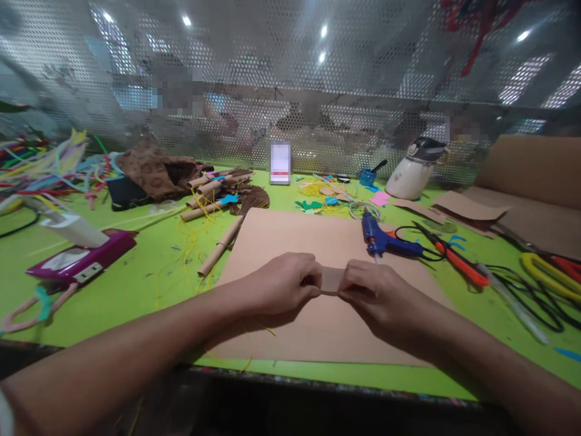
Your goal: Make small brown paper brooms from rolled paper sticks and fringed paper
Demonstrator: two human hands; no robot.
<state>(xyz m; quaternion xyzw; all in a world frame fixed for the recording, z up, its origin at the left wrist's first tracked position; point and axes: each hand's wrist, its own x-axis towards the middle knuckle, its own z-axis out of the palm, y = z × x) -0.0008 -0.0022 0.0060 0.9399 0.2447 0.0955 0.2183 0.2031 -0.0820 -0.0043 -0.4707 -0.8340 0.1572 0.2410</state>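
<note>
Between my two hands is a small piece of brown paper (332,281), curved a little along its lower edge. My left hand (290,281) pinches its left end, and my right hand (374,290) pinches the right end. Both hands are just above a large sheet of brown kraft paper (281,333) lying flat on the green table. A blue hot glue gun (390,243) lies behind my right hand, partly on the sheet, its nozzle pointing toward me. Left of the sheet's edge rests a rolled paper tube (221,247).
On the left are a purple power strip (86,260), a brown patterned cloth (157,169) and more paper tubes. A phone (280,162) stands at the back. On the right lie an orange-handled tool (463,265), yellow-handled scissors (549,275), black cord and brown paper (535,212). A white container (406,175) stands behind.
</note>
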